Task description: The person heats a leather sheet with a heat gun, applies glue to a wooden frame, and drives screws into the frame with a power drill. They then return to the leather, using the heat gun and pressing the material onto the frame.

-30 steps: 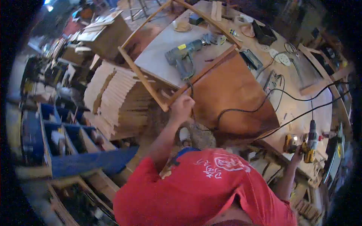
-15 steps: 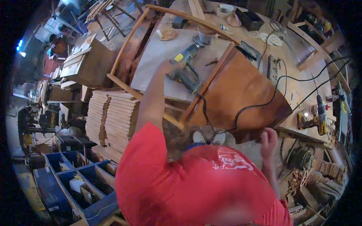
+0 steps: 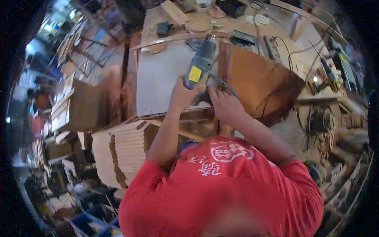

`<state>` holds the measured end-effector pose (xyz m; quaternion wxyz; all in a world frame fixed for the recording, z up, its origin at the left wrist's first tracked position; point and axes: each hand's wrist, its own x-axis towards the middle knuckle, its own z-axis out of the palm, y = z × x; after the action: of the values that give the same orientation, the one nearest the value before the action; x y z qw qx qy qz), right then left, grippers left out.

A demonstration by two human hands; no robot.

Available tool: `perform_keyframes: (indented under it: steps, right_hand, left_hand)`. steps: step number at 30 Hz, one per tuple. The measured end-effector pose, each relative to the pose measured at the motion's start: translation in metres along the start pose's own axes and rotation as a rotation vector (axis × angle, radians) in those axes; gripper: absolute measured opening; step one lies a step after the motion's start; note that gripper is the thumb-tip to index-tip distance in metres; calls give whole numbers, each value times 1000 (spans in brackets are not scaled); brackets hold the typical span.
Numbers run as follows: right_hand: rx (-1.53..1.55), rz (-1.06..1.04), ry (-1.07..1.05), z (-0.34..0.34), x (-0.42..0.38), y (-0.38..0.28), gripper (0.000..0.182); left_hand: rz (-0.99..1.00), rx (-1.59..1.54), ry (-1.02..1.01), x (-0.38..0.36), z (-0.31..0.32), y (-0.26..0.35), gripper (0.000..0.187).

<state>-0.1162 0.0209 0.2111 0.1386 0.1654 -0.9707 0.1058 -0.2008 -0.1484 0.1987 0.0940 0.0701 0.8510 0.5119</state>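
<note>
A dark grey heat gun (image 3: 205,57) with a yellow label is raised over the workbench, its metal nozzle pointing away from me. My left hand (image 3: 183,94) is wrapped round the rear of its body. On the right, my right hand (image 3: 227,103) is closed at its handle, the fingers partly hidden. Beneath lies a pale grey board (image 3: 160,79). Beside that is a reddish-brown wood panel (image 3: 260,73). A light wooden frame bar (image 3: 173,40) runs across behind the board.
A power strip (image 3: 272,49) and black cords lie on the bench's right half. A yellow-black drill (image 3: 323,81) rests at the right edge. Stacked wooden slats (image 3: 128,148) stand at the front left. Round wooden discs (image 3: 198,26) and a black box (image 3: 233,8) sit at the back.
The heat gun has been lifted and turned so its nozzle points away. My right hand has come from beside my body to its handle. The view has shifted, and the frame appears lower.
</note>
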Motion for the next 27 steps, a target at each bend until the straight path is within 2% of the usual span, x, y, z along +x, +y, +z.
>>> perform_keyframes:
  steps: [2,4,6,7,8,9,10,12,14,15,16,17,19,20,22,23,24,25,26,27]
  right_hand:
    - [89,312,-517,13,9,-14,60]
    - [72,340,-517,31,14,-9,61]
    - [52,351,-530,31,9,-8,61]
    - [143,352,-415,29,5,-9,62]
    - [235,353,-294,28,0,-10,62]
    - [229,363,-286,27,-2,-9,62]
    - [195,371,-299,26,-4,-4,63]
    - [163,392,-303,25,-14,2,63]
    - [211,378,-303,25,-20,8,66]
    - [213,384,-294,25,-27,10,66]
    - [348,404,-262,25,-35,8,69]
    - [482,418,-227,24,-43,7,71]
    - [559,468,-202,2,-55,-8,73]
    - [635,523,-189,-11,-62,-16,75]
    - [702,650,-244,-32,-78,-23,76]
    - [750,601,-150,-15,-105,-12,74]
    - [806,543,-65,4,-128,-2,73]
    - [972,624,-76,-11,-130,-6,74]
    - [1138,714,-92,-26,-135,-12,76]
    - [983,597,-23,-11,-161,-3,75]
  left_hand:
    - [63,-46,-103,17,3,-36,81]
    - [144,-81,-188,29,-4,-43,83]
    - [216,60,-177,27,-8,-36,76]
    - [221,53,-185,32,-9,-44,76]
    - [182,-262,-311,40,-6,-55,71]
    - [140,-575,-435,48,-6,-56,66]
    - [151,-576,-446,57,-6,-54,66]
    - [98,-471,-327,79,-4,-41,59]
    - [306,-439,3,139,13,-70,67]
    - [354,-368,140,157,10,-58,70]
    - [396,-294,277,169,6,-49,73]
    - [400,-288,276,177,2,-46,73]
    - [411,79,113,194,-10,-37,74]
    - [412,85,126,200,-9,-39,74]
    - [385,236,173,210,-2,-51,56]
    - [373,244,196,210,-3,-47,56]
    - [370,350,199,204,-9,-39,46]
    - [361,461,202,200,-15,-32,37]
    - [287,745,289,197,-16,-21,29]
    - [267,760,308,200,-21,-28,29]
